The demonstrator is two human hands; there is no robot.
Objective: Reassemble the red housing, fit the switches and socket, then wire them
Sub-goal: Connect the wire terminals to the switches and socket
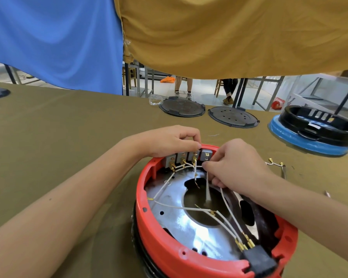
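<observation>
The round red housing (161, 243) lies open side up on the olive cloth, a shiny metal plate (177, 223) inside it. A row of grey switches (184, 158) with brass terminals stands along its far wall. A black socket (258, 259) sits in the near rim, with white wires (225, 221) plugged into it. My left hand (173, 140) grips the far rim above the switches, fingers curled over it. My right hand (233, 165) pinches a white wire end at the rightmost switch, other wires running under its fingers.
Two dark round covers (182, 107) (232, 116) lie at the table's far edge. A black and blue housing (313, 129) stands at the far right. A loose wire with brass clips (274, 163) lies right of the red housing. Blue and yellow cloths hang overhead.
</observation>
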